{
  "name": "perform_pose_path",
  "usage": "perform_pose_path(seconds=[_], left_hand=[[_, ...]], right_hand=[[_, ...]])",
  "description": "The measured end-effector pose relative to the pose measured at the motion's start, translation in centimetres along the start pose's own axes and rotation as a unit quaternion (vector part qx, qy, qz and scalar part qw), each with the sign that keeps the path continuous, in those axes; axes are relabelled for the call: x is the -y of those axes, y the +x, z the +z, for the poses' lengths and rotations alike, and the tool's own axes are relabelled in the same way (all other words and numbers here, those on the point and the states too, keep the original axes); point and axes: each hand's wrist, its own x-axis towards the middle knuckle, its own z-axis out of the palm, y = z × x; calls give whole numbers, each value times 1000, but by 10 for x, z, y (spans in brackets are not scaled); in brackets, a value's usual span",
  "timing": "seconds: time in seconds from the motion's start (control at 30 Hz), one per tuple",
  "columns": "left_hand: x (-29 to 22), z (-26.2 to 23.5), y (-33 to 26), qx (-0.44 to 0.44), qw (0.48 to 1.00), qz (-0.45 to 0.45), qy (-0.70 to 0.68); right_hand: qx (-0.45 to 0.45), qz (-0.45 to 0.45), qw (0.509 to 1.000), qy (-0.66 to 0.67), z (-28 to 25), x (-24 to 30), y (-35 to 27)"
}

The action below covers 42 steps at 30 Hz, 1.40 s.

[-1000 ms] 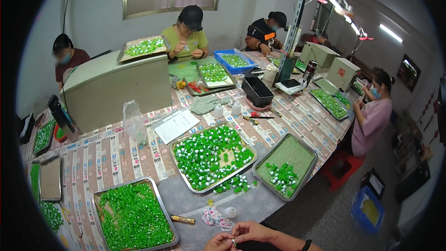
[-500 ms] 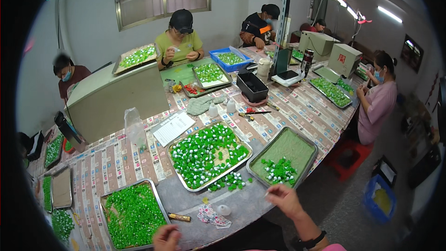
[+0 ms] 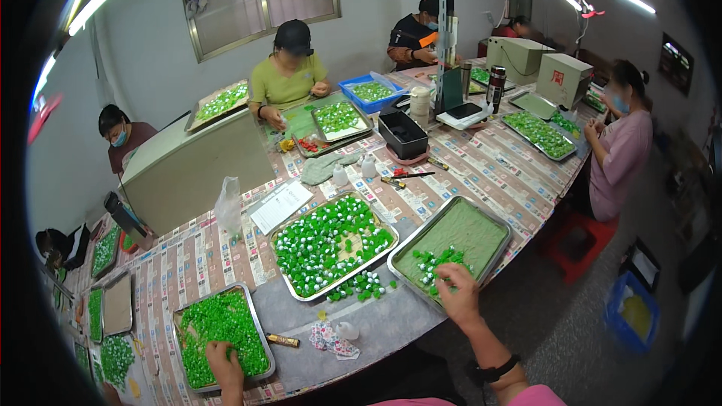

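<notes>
My left hand (image 3: 226, 365) reaches into the near left metal tray (image 3: 261, 331), which is heaped with small green pieces (image 3: 218, 321). Its fingers are drawn together among them; whatever is between the fingertips is too small to make out. Over the front of the right tray (image 3: 492, 256), lined with green cloth, my right hand (image 3: 459, 293) has thumb and fingers pinched beside a small cluster of green-and-white pieces (image 3: 430, 262). I cannot make out what it holds. Between the hands lie a gold-and-black tube (image 3: 283, 340), a floral cloth (image 3: 329, 341) and a small white bottle (image 3: 347, 330).
A fuller tray (image 3: 387, 246) of green-and-white pieces stands in the middle, with loose pieces (image 3: 363, 286) spilled at its front edge. Behind it are a paper sheet (image 3: 280, 207), squeeze bottles (image 3: 368, 165) and a black bin (image 3: 403, 137). Several co-workers sit around the table.
My left hand has moved up from the table edge into the green pieces. My right hand has moved forward over the right tray's small cluster. The whole view has shifted slightly.
</notes>
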Motion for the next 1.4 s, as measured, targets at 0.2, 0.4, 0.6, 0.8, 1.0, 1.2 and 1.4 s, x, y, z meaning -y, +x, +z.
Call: perform_pose_path(seconds=[0.2, 0.4, 0.6, 0.8, 1.0, 1.2, 1.4], left_hand=[[5, 8, 6, 14, 997, 19, -75], [-15, -5, 17, -32, 985, -4, -167], [-8, -2, 10, -49, 984, 16, -169], [-5, -15, 2, -75, 973, -42, -216], [-11, -1, -6, -51, 918, -131, -371], [-38, -1, -7, 40, 764, -286, -577], [-69, 6, -5, 135, 619, -323, -702]], right_hand=[[180, 14, 978, 106, 22, 49, -45], [279, 39, 951, 130, 41, 76, -69], [255, 24, 962, 97, 67, 88, -72], [254, 42, 964, 68, 84, 104, -77], [249, 44, 967, 14, 94, 98, -78], [261, 19, 965, 32, 115, 84, -70], [286, -7, 957, 38, 118, 75, -66]])
